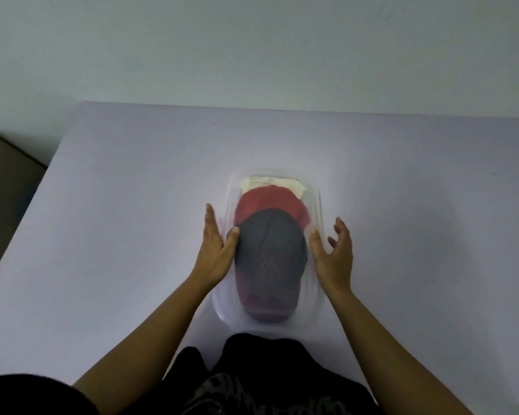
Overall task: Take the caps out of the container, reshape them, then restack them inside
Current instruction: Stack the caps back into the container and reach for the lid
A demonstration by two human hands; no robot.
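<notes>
Nearest the person's dark shirt (252, 369), the clear plastic container (222, 313) is sitting on the desk (117, 235) with its near end close to the desk's edge. A careless tug toward the body could be dragging it over that edge.

All three caps are lying inside it. The dark grey cap (270, 253) is resting on top, its brim toward the person. The left hand (215, 250) is straddling the left wall, thumb touching the cap's crown and fingers lying straight outside, so its grip is released. The right hand (333, 253) is hovering at the right wall with fingers spread and loosely bent, its grip also released and holding nothing.

With nothing pinning the light container down, lifting the top cap could be raising the container with it. It could also be pulling up the red cap (270, 199) tucked partly beneath. A thumb pressing into the soft crown could be denting it further.

Farthest away, the cream cap (270, 181) is wedged against the far wall and mostly hidden, and so is likely to be the most crushed.
</notes>
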